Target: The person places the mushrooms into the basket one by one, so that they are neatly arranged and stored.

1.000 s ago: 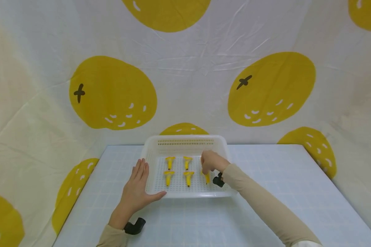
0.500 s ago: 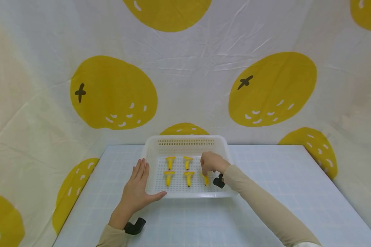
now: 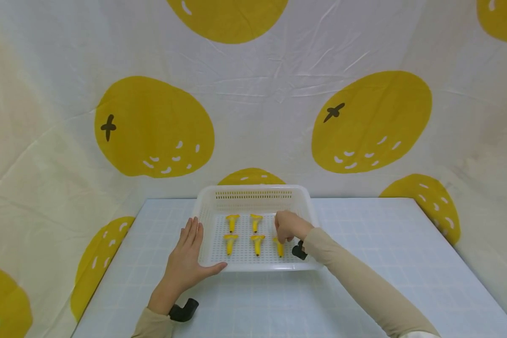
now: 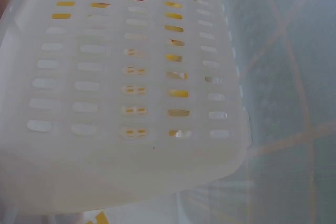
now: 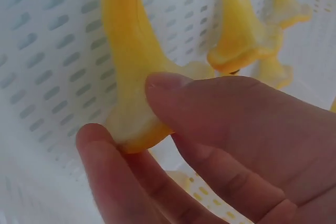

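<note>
A white plastic basket (image 3: 262,267) holds several yellow trumpet-shaped mushrooms. In the head view my right hand (image 3: 293,226) is low inside its right part, gripping a mushroom (image 3: 280,249) whose stem points toward me. The right wrist view shows thumb and fingers pinching the pale, flared cap of this mushroom (image 5: 126,24), close over the perforated floor. My left hand (image 3: 186,263) lies along the basket's left side, fingers straight and thumb stretched over the front left corner. The left wrist view is filled by the slotted basket wall (image 4: 131,166), with yellow showing through the slots.
To the left of the held mushroom are a front-row mushroom (image 3: 257,245) and another (image 3: 230,244). Behind them lie two more, one at the left (image 3: 232,223) and one nearer the middle (image 3: 256,223). A pale checked tabletop (image 3: 384,244) surrounds the basket, with a fruit-patterned curtain (image 3: 262,117) behind.
My right hand has shifted slightly toward me, and the stem of the mushroom it grips has moved a little left. My left hand has stayed in place.
</note>
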### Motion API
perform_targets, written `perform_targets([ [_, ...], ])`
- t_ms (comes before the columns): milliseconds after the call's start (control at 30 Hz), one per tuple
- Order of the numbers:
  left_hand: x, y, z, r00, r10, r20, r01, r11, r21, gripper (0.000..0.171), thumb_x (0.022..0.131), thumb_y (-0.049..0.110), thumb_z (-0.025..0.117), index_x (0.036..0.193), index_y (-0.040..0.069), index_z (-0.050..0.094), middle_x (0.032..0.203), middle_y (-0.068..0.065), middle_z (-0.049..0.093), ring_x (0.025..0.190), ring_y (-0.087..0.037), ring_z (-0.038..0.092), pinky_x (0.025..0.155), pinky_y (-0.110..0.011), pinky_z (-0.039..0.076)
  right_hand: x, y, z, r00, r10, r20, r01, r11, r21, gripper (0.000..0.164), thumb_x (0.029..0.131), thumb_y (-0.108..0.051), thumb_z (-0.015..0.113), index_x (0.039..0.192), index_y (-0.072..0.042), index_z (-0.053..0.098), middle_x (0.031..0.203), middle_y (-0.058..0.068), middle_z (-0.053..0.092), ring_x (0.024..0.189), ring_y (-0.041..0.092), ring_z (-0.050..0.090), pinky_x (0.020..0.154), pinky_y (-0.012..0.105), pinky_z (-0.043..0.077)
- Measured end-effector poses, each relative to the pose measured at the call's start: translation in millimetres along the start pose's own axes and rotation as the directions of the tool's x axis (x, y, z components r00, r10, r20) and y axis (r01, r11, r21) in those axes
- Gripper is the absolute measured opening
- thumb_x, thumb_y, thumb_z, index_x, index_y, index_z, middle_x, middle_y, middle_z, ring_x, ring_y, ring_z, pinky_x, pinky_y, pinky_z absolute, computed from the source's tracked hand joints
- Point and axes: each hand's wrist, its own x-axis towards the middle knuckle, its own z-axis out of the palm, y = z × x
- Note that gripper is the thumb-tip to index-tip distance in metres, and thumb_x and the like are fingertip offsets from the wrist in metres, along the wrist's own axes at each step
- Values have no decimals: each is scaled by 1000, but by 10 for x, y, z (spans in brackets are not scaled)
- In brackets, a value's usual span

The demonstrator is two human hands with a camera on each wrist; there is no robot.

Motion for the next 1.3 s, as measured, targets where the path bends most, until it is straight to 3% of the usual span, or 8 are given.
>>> perform_targets([
  [500, -7, -7, 11, 1000, 3, -9, -3, 1000, 8, 122, 65, 81, 57, 144, -7, 26, 155, -18, 14, 143, -30, 10, 116, -32, 5, -43, 4, -3, 1000, 22, -22, -23, 999, -46, 19, 68, 5, 75, 66, -7, 59, 68, 6, 60, 62, 23, 61, 51, 27, 49],
  [833, -4, 7, -5, 1000, -1, 0, 1, 1000, 9, 124, 64, 81, 57, 144, -7, 26, 155, -18, 12, 144, -30, 9, 115, -43, 17, -38, 29, -6, 999, 23, -35, -24, 999, -31, 19, 69, 5, 73, 69, -7, 59, 69, 6, 60, 58, 21, 58, 49, 26, 47],
  [1300, -6, 8, -11, 1000, 10, -4, -10, 1000, 2, 123, 64, 80, 58, 144, -7, 26, 155, -19, 13, 143, -30, 10, 115, -42, 17, -41, 26, -17, 999, 34, -23, -34, 999, -16, 18, 70, 5, 73, 71, -7, 60, 73, 6, 60, 64, 25, 61, 53, 30, 51],
])
